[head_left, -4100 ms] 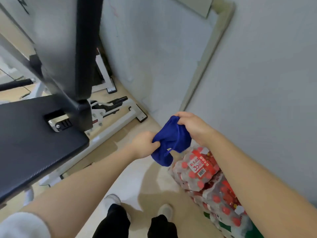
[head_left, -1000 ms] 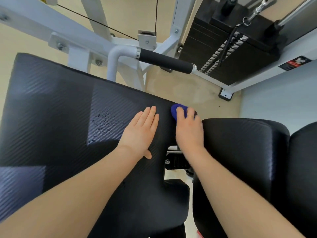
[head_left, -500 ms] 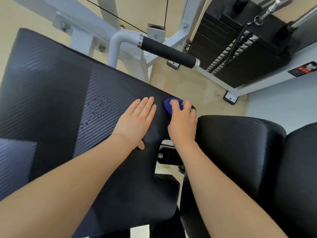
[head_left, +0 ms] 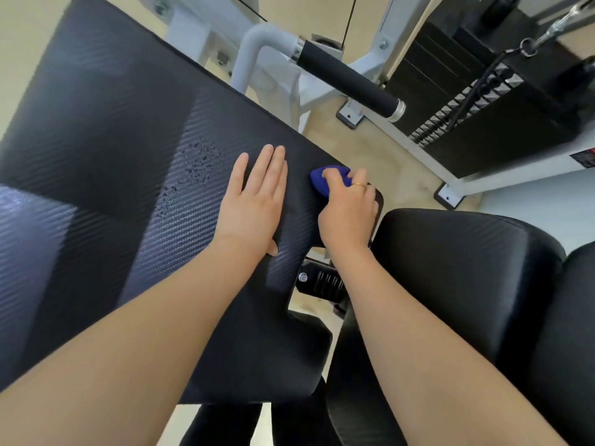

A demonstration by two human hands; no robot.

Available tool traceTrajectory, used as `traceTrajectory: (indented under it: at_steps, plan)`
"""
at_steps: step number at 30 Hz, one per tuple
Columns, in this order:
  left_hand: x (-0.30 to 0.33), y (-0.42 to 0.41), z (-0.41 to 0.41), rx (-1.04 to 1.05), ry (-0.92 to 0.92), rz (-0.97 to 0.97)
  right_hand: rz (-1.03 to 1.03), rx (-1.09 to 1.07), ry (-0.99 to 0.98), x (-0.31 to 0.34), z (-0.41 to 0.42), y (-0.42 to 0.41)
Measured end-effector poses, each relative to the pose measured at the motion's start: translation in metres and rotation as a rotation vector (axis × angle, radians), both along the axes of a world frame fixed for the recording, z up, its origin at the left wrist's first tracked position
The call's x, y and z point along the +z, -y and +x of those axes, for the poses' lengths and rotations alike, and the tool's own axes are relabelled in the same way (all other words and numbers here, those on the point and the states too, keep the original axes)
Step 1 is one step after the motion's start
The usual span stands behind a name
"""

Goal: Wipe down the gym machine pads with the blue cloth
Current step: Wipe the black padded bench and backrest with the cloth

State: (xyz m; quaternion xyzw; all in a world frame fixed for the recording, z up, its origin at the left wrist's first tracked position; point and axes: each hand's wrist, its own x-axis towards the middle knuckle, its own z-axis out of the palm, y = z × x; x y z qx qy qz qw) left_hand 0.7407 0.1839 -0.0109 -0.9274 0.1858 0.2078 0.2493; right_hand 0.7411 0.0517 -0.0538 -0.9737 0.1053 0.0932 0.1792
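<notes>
Pressing blue cloth (head_left: 328,181) onto seat pad (head_left: 106,175), right hand (head_left: 349,214); no legible writing.

Blue cloth (head_left: 331,180); black seat pad (head_left: 128,194) with a carbon-weave pattern; white frame (head_left: 257,53); seemingly gold ring (head_left: 358,185).

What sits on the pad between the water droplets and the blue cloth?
In the head view, the left hand lies flat on the pad between the droplets and the blue cloth.

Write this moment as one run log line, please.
right hand: presses blue cloth on pad corner | left hand: flat on pad
</notes>
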Motion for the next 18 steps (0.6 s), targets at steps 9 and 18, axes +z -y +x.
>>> traceTrajectory:
  at_steps: [9, 18]
  plan:
    - [0.020, -0.022, -0.033, 0.110, 0.043, -0.280, 0.009, 0.499, 0.061, 0.010, -0.031, -0.002]
    - [0.026, -0.058, -0.042, 0.103, -0.006, -0.134, 0.072, -0.033, 0.048, 0.006, -0.007, -0.019]
